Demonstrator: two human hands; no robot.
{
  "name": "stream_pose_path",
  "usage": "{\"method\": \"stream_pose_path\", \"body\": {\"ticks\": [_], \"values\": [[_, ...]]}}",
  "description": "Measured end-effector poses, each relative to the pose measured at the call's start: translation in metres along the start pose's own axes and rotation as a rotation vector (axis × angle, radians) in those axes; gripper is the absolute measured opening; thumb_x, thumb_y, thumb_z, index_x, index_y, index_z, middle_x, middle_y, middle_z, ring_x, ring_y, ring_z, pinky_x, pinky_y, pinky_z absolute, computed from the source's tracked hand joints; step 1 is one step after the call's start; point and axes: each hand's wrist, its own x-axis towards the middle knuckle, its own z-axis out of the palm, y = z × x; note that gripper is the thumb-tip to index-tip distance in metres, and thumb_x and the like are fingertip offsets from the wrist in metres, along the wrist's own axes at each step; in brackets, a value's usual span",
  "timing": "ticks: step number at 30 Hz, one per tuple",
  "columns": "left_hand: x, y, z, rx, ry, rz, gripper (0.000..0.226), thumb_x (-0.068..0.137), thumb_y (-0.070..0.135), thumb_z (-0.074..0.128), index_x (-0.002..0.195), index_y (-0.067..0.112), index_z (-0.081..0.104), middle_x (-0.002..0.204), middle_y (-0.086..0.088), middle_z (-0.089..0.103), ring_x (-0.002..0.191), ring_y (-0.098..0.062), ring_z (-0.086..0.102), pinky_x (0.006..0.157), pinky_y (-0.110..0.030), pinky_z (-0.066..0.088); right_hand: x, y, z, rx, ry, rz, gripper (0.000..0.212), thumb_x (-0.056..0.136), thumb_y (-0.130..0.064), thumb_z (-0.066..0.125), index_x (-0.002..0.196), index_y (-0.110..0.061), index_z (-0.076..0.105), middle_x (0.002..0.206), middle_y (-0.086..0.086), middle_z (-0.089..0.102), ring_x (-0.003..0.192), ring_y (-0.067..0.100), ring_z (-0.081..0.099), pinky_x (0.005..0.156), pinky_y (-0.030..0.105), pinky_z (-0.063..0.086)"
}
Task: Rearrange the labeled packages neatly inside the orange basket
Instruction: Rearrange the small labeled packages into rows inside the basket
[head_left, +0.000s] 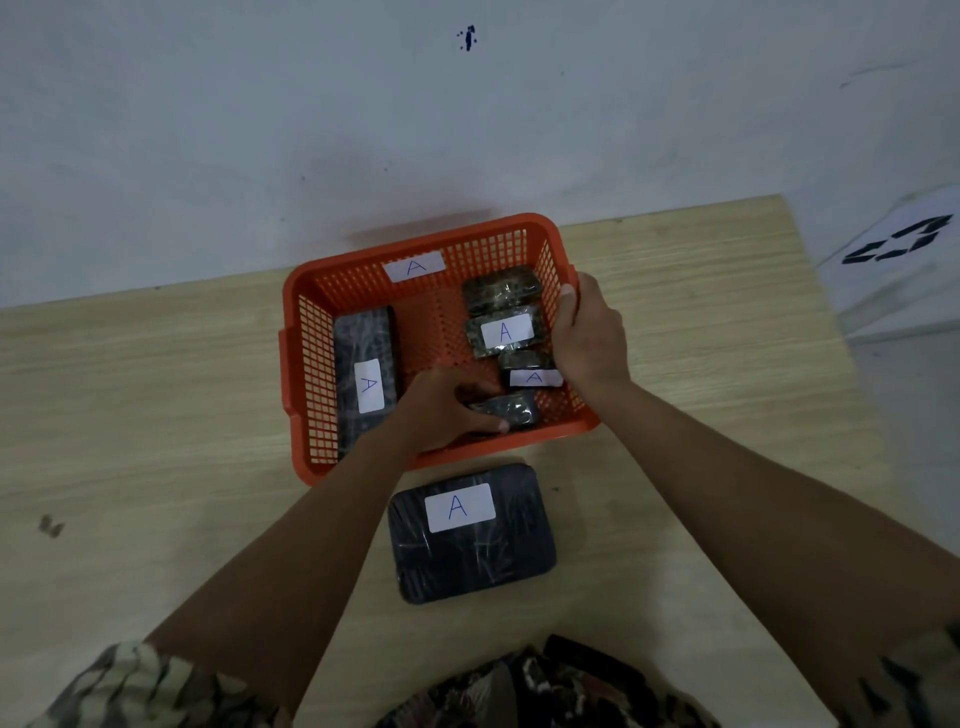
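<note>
Where legible, package labels (505, 331): "A".

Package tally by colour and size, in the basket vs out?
Large dark packages: 2, one standing along the left wall of the orange basket at, one on the table outside it
Small greenish packages, all in basket: 4
Total: 6

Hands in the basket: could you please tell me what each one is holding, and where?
The left hand grips a small package by its left end. The right hand holds the basket by its right rim.
</note>
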Motion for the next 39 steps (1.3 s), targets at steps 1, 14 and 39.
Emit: {"method": "stream_pose_path", "body": {"ticks": [1,14,39], "values": [[0.001,-0.001,-0.001,0.002,-0.005,0.014,0.055,0.063,0.043,0.085,0.113,0.023,0.070,0.114,0.005,0.071,0.099,-0.002,0.063,0.093,-0.022,0.050,0.000,0.000,0.000,0.000,0.000,-0.001,0.034,0.106,-0.034,0.032,0.124,-0.014,0.053,0.101,0.014,0.069,0.091,0.038,0.064,0.072,0.038,0.046],[0.005,-0.004,-0.012,0.173,-0.086,0.199,0.063,0.068,0.040,0.083,0.124,0.017,0.064,0.125,-0.002,0.067,0.115,-0.009,0.060,0.095,-0.013,0.039,0.000,0.000,0.001,-0.009,0.000,-0.006,0.036,0.106,-0.035,0.030,0.125,-0.014,0.052,0.102,0.010,0.069,0.088,0.034,0.065,0.071,0.034,0.044],[-0.011,-0.026,-0.050,0.112,-0.224,0.044,0.026,0.090,0.031,0.062,0.095,0.009,0.076,0.076,-0.010,0.072,0.057,-0.010,0.057,0.058,-0.024,0.047,0.000,-0.002,0.000,-0.032,0.009,-0.001,0.035,0.106,-0.036,0.030,0.125,-0.015,0.051,0.099,0.011,0.069,0.088,0.036,0.065,0.076,0.043,0.051]]}}
